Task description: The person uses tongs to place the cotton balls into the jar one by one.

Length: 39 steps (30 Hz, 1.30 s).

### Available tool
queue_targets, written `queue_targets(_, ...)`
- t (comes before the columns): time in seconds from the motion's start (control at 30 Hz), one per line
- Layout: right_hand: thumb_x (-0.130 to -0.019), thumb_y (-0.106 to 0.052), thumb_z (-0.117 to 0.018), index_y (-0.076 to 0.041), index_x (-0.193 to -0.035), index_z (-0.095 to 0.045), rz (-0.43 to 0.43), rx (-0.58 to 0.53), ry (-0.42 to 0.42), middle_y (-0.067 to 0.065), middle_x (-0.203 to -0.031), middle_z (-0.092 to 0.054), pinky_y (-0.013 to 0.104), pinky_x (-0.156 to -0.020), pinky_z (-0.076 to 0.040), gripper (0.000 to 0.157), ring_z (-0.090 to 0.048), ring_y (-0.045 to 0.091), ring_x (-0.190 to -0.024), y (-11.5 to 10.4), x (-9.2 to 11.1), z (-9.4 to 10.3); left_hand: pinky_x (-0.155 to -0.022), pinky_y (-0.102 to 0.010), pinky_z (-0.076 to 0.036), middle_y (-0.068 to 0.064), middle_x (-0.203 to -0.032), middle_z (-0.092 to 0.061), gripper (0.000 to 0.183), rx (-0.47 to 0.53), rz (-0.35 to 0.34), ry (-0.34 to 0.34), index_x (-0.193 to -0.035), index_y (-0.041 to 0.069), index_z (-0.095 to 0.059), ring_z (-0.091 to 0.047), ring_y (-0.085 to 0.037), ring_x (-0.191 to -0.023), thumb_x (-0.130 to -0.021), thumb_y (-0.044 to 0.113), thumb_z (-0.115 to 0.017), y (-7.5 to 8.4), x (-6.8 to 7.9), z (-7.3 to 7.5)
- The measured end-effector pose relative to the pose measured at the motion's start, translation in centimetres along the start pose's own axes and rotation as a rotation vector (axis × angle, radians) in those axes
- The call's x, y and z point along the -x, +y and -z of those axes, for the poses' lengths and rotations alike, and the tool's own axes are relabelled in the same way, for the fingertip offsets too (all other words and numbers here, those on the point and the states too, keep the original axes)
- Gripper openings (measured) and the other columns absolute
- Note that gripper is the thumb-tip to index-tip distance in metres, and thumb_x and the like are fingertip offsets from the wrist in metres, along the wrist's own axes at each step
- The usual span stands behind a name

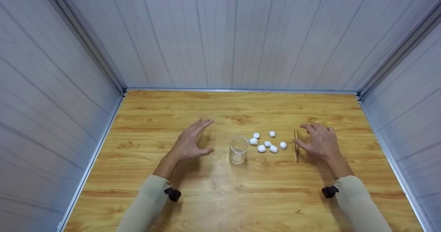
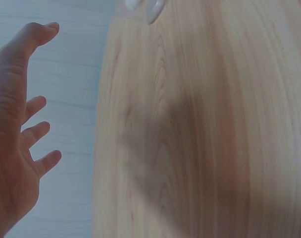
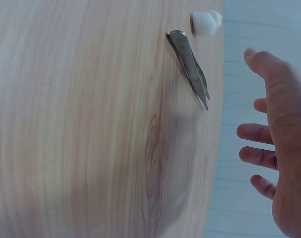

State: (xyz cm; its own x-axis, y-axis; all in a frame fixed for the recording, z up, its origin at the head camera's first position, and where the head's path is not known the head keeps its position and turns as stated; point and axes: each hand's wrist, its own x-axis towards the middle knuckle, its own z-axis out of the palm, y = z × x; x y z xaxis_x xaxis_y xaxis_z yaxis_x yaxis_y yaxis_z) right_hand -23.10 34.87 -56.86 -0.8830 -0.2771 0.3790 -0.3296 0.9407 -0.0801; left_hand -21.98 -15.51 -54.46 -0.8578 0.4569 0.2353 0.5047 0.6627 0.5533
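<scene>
My left hand (image 1: 188, 142) hovers over the table left of a clear glass cup (image 1: 238, 151), thumb and fingers spread apart, holding nothing. The cup stands upright; its lower edge (image 2: 154, 11) just enters the top of the left wrist view. Right of it lie several white cotton balls (image 1: 261, 148) in a loose group. Metal tweezers (image 3: 190, 67) lie on the wood beyond them, tips toward the far side in the right wrist view. Over the tweezers' right side hangs my right hand (image 1: 321, 140), its thumb overlapping them in the head view, its fingers loosely bent around nothing.
The wood-grain table (image 1: 206, 204) is bounded by pale panel walls (image 1: 220, 35) at the back and on both sides. A metal strip (image 1: 241, 90) runs along the table's back edge. Small black devices (image 1: 173, 194) sit at both wrists, by the light sleeves.
</scene>
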Motion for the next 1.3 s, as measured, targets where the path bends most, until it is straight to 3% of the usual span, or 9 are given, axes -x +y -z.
queue_targets(0.3,-0.075,-0.060,-0.080,-0.014,-0.121,-0.071,0.048,0.028,0.055,0.008,-0.090,-0.069,0.039,-0.060,-0.034,0.065,-0.061,0.027,-0.074,0.0,0.5,-0.6,-0.119,-0.066,-0.035,0.002,-0.163,-0.040,0.097,0.095,-0.017,-0.005,-0.158,0.030,-0.034,-0.034,-0.037,-0.153,-0.078,0.047,-0.085,0.1,0.0,-1.7)
queue_targets(0.5,-0.075,-0.061,-0.080,-0.015,-0.120,-0.071,0.034,0.031,0.032,0.008,-0.088,-0.067,0.035,-0.060,-0.028,0.065,-0.057,0.025,-0.068,-0.3,0.7,-0.9,-0.120,-0.065,-0.034,0.000,-0.164,-0.038,0.098,0.178,0.006,-0.037,-0.159,0.033,-0.032,-0.032,-0.034,-0.154,-0.078,0.046,-0.085,0.4,-0.1,-2.4)
queue_targets(0.73,-0.076,-0.061,-0.079,-0.015,-0.119,-0.071,0.022,0.027,0.007,0.009,-0.091,-0.070,0.034,-0.060,-0.028,0.063,-0.060,0.026,-0.071,-0.4,1.0,-1.1,-0.123,-0.057,-0.035,0.006,-0.163,-0.038,0.098,0.227,0.033,-0.080,-0.158,0.034,-0.032,-0.036,-0.029,-0.152,-0.077,0.049,-0.086,0.5,0.0,-3.4)
queue_targets(1.03,-0.076,-0.062,-0.079,-0.016,-0.119,-0.072,-0.031,0.035,-0.035,0.008,-0.091,-0.069,0.041,-0.064,-0.032,0.063,-0.057,0.025,-0.070,-0.3,1.4,-1.4,-0.123,-0.049,-0.038,0.007,-0.163,-0.039,0.097,0.303,0.018,-0.116,-0.158,0.032,-0.033,-0.038,-0.023,-0.151,-0.078,0.048,-0.085,0.7,-0.1,-4.4)
queue_targets(1.3,-0.078,-0.065,-0.076,-0.016,-0.115,-0.073,-0.058,0.042,-0.102,0.008,-0.095,-0.068,0.044,-0.067,-0.034,0.061,-0.060,0.028,-0.073,-0.3,1.7,-1.5,-0.125,-0.047,-0.034,0.007,-0.162,-0.040,0.096,0.356,0.051,-0.139,-0.158,0.034,-0.033,-0.038,-0.022,-0.151,-0.078,0.052,-0.084,0.7,0.0,-5.6)
